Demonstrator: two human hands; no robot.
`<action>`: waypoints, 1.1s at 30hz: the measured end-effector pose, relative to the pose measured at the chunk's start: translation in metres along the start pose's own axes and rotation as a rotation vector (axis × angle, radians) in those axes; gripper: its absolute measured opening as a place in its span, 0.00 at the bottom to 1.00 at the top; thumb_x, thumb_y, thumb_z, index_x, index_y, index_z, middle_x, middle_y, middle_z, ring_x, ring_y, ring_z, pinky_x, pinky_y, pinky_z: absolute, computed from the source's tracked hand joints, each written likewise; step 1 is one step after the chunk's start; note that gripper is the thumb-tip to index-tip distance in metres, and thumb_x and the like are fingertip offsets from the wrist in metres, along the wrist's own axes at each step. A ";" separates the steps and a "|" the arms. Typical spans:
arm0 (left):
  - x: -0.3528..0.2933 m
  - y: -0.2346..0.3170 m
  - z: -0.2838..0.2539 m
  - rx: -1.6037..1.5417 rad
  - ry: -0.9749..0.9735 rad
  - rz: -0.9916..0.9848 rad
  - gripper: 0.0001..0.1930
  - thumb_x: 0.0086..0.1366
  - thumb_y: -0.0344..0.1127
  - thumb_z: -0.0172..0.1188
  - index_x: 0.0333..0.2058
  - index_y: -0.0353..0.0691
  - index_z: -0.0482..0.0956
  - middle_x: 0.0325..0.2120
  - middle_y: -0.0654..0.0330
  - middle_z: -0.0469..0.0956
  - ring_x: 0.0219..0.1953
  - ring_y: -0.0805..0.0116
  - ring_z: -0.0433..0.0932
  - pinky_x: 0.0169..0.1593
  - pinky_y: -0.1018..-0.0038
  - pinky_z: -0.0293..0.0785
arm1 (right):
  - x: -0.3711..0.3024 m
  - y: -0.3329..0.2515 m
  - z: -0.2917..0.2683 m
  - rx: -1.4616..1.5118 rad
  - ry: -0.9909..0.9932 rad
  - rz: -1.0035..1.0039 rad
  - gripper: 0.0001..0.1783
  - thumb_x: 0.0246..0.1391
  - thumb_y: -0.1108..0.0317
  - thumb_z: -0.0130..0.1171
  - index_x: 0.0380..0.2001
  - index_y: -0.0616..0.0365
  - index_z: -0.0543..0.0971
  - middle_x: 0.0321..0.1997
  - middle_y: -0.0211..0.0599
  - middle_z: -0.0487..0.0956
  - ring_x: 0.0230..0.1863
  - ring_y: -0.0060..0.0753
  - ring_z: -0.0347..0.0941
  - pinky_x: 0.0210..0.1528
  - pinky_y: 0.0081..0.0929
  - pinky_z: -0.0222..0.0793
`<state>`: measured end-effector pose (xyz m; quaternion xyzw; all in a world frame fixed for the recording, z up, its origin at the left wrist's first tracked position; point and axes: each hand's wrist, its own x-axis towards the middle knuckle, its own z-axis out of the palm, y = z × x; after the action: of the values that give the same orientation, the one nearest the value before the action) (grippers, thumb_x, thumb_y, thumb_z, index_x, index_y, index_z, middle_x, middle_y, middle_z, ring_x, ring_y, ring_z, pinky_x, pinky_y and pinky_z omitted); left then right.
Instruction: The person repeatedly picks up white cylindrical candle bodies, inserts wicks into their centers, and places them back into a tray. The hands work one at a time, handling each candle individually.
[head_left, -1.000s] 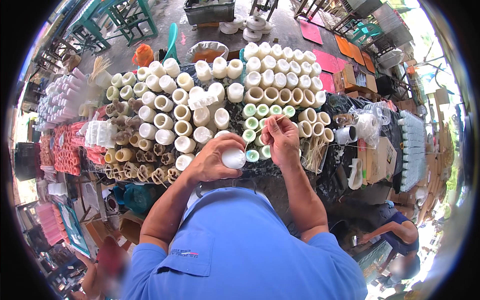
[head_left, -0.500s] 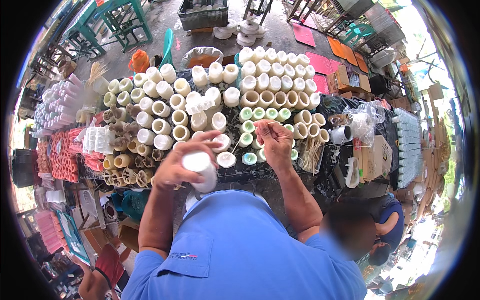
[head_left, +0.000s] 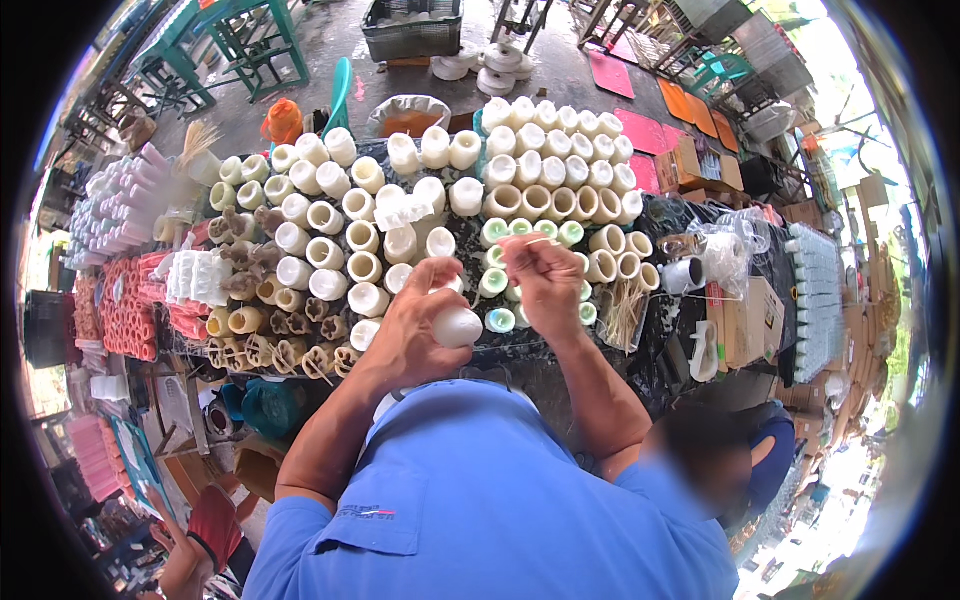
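My left hand (head_left: 415,325) is wrapped round a white cylindrical candle (head_left: 458,328), its rounded end turned up, just over the table's near edge. My right hand (head_left: 545,280) is raised to its right, thumb and fingertips pinched together; whatever they hold is too small to make out. Beneath and around the right hand stand small cups with pale green tops (head_left: 500,319). Other white candles (head_left: 368,299) stand left of my left hand, and part of one shows behind its fingers.
Hollow cream cylinders (head_left: 537,200) stand in rows at the table's back right. A bundle of pale thin sticks or wicks (head_left: 625,310) lies right of my right hand. Brown hollow pieces (head_left: 255,352) and pink ones (head_left: 128,310) fill the left. A person (head_left: 770,455) is close on my right.
My left hand has moved right, and the white candle in it is now nearer my right hand. The right hand has stayed raised in about the same place, still pinched.
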<state>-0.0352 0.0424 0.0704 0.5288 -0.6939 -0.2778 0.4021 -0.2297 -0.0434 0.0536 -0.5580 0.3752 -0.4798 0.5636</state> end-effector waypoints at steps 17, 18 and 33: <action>-0.001 -0.005 0.008 -0.054 -0.258 -0.195 0.19 0.44 0.35 0.74 0.36 0.35 0.81 0.34 0.52 0.80 0.39 0.47 0.81 0.49 0.58 0.75 | -0.018 0.028 -0.013 0.090 0.051 0.100 0.15 0.71 0.62 0.66 0.33 0.61 0.86 0.26 0.20 0.77 0.26 0.10 0.63 0.26 0.16 0.57; 0.000 -0.003 0.009 -0.065 -0.268 -0.198 0.19 0.44 0.35 0.74 0.36 0.35 0.81 0.33 0.52 0.80 0.39 0.47 0.81 0.50 0.58 0.75 | -0.018 0.030 -0.012 0.094 0.092 0.095 0.16 0.71 0.61 0.66 0.30 0.60 0.86 0.25 0.20 0.77 0.24 0.08 0.62 0.25 0.14 0.54; -0.011 -0.009 0.001 -0.203 -0.134 -0.206 0.21 0.43 0.37 0.72 0.37 0.34 0.81 0.32 0.50 0.81 0.36 0.46 0.82 0.45 0.59 0.78 | -0.031 0.026 -0.006 0.639 0.038 0.333 0.14 0.71 0.66 0.64 0.51 0.67 0.84 0.37 0.33 0.84 0.31 0.23 0.75 0.34 0.23 0.73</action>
<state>-0.0304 0.0505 0.0598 0.5340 -0.6297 -0.4209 0.3758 -0.2400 -0.0170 0.0238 -0.2759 0.3022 -0.4848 0.7730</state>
